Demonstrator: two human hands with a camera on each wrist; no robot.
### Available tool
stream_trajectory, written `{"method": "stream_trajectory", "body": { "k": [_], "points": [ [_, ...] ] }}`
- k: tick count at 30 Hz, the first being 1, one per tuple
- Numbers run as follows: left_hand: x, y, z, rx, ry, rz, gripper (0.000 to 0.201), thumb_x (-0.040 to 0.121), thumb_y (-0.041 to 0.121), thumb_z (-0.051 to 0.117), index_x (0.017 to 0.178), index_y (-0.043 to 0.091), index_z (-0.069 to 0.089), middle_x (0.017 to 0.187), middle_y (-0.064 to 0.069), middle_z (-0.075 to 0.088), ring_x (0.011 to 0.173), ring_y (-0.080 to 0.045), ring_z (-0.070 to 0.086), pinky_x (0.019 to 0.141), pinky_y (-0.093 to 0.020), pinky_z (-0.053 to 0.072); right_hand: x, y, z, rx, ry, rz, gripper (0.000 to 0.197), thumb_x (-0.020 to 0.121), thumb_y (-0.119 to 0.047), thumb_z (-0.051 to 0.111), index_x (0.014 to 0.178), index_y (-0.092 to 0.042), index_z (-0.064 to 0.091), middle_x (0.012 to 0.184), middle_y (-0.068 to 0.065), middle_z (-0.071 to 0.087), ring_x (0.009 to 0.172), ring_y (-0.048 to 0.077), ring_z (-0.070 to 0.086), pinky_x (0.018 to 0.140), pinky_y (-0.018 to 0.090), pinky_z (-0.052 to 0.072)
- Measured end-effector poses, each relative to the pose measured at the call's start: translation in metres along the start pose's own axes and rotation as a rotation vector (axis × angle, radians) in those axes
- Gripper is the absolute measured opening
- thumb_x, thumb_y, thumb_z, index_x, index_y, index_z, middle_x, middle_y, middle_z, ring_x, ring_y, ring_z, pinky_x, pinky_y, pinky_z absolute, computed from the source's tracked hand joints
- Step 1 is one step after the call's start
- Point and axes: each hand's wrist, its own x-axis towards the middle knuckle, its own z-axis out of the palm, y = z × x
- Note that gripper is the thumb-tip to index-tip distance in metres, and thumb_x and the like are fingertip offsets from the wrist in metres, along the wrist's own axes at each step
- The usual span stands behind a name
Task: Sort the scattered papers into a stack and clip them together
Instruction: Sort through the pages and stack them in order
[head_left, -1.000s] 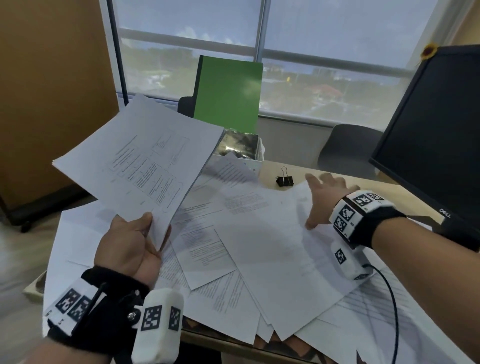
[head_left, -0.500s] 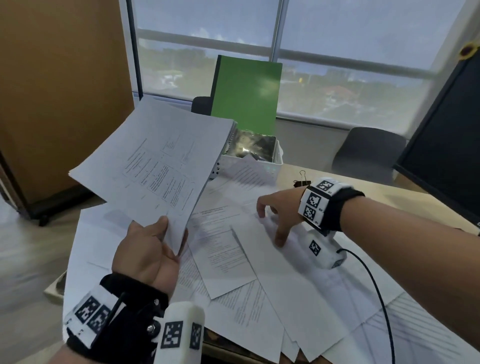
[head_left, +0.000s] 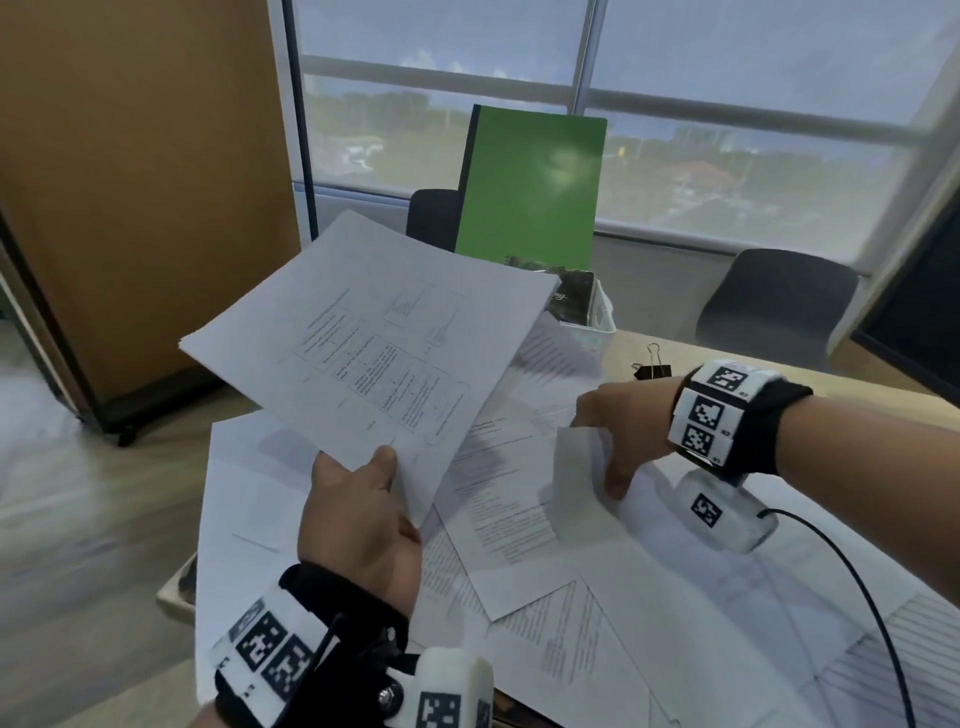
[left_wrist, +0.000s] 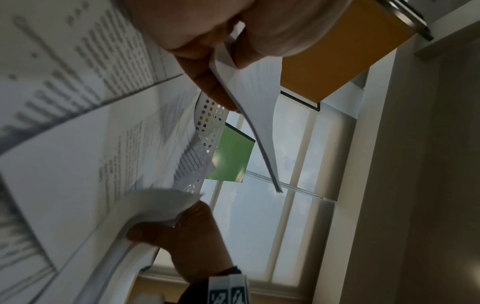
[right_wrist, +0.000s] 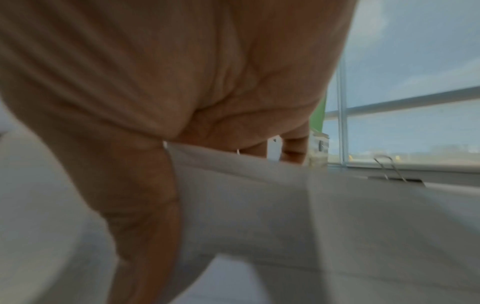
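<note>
Printed white sheets lie scattered and overlapping across the desk. My left hand holds a thin stack of papers raised over the desk's left side, thumb on top; the left wrist view shows the fingers pinching the stack's edge. My right hand pinches the corner of one sheet at mid-desk and curls it upward. That sheet fills the blurred right wrist view. A black binder clip lies on bare desk just beyond my right wrist, also in the right wrist view.
A green folder stands upright in a white perforated basket at the desk's back. A dark monitor edges in at the right. A black chair sits behind the desk. A cable trails from my right wrist over the papers.
My right hand moved left from flat on the right-hand sheets, curled its fingers and lifted one sheet's corner. My left hand kept holding the raised stack.
</note>
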Motion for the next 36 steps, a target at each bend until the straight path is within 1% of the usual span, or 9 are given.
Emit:
{"method": "stream_trajectory", "body": {
  "k": [4,6,10,12,15,24,28,34,36],
  "points": [
    [-0.003,-0.001,0.003,-0.042,0.107,0.033,0.042,0.101,0.012,0.063,0.141,0.006,0.052,0.117,-0.018,0.061,0.083,-0.030,0.063,0.080,-0.045,0.055,0.006,-0.024,-0.014,-0.164,0.112,-0.010,0.060,0.080,-0.030,0.081,0.136,-0.032,0.060,0.113,-0.007,0.068,0.097,0.014,0.061,0.085,0.027,0.051],
    [-0.001,0.000,-0.001,-0.063,0.131,0.001,0.022,0.101,0.013,0.063,0.120,0.007,0.055,0.110,-0.016,0.058,0.074,-0.028,0.060,0.069,-0.038,0.054,0.020,-0.038,-0.026,-0.127,0.219,-0.075,0.049,0.080,-0.027,0.079,0.127,-0.029,0.066,0.116,-0.003,0.069,0.108,0.020,0.064,0.097,0.032,0.050],
    [-0.005,0.006,-0.001,-0.157,0.121,-0.101,0.012,0.106,0.009,0.053,0.098,0.016,0.047,0.096,-0.016,0.068,0.061,-0.026,0.072,0.046,-0.029,0.057,0.052,-0.065,-0.040,-0.085,0.288,-0.141,0.036,0.083,-0.024,0.077,0.118,-0.021,0.068,0.108,-0.001,0.069,0.106,0.021,0.065,0.089,0.026,0.047],
    [-0.008,0.008,-0.001,-0.167,0.115,-0.099,0.012,0.106,0.008,0.054,0.098,0.013,0.047,0.088,-0.016,0.069,0.051,-0.023,0.072,0.045,-0.028,0.056,0.065,-0.073,-0.039,-0.095,0.254,-0.159,0.037,0.085,-0.025,0.077,0.120,-0.018,0.066,0.115,0.001,0.070,0.109,0.022,0.064,0.082,0.024,0.042],
    [-0.012,0.010,0.003,-0.180,0.119,-0.107,0.013,0.106,0.007,0.053,0.096,0.010,0.045,0.090,-0.017,0.067,0.063,-0.027,0.069,0.046,-0.027,0.057,0.076,-0.073,-0.034,-0.096,0.234,-0.152,0.042,0.084,-0.030,0.079,0.121,-0.017,0.065,0.118,0.002,0.068,0.111,0.022,0.062,0.078,0.024,0.038],
    [-0.015,0.013,0.006,-0.225,0.120,-0.103,0.020,0.107,0.004,0.049,0.124,0.016,0.048,0.092,-0.015,0.068,0.066,-0.028,0.070,0.045,-0.028,0.056,0.074,-0.061,-0.029,0.001,0.266,-0.064,0.057,0.076,-0.036,0.085,0.124,-0.024,0.056,0.110,-0.004,0.062,0.092,0.020,0.057,0.079,0.031,0.048],
    [-0.015,0.011,0.006,-0.234,0.118,-0.085,0.030,0.107,0.003,0.049,0.136,0.009,0.046,0.097,-0.013,0.066,0.078,-0.027,0.069,0.047,-0.027,0.057,0.052,-0.047,-0.034,-0.007,0.328,-0.076,0.039,0.084,-0.038,0.078,0.120,-0.025,0.068,0.106,-0.006,0.069,0.091,0.015,0.060,0.080,0.027,0.045],
    [-0.012,0.008,0.001,-0.286,0.119,-0.099,0.057,0.106,0.005,0.051,0.159,0.016,0.034,0.128,-0.015,0.068,0.085,-0.023,0.074,0.052,-0.026,0.059,-0.040,0.003,-0.077,0.196,0.691,-0.010,0.033,0.096,-0.030,0.066,0.122,-0.011,0.063,0.116,0.007,0.066,0.107,0.025,0.062,0.092,0.032,0.044],
    [-0.010,0.007,0.000,-0.295,0.098,-0.099,0.055,0.106,0.005,0.051,0.158,0.013,0.036,0.124,-0.015,0.068,0.078,-0.022,0.076,0.053,-0.025,0.060,-0.078,0.024,-0.088,0.318,0.909,-0.015,0.024,0.093,-0.024,0.070,0.111,-0.008,0.067,0.106,0.013,0.069,0.096,0.027,0.066,0.081,0.030,0.048]
  ]
}}
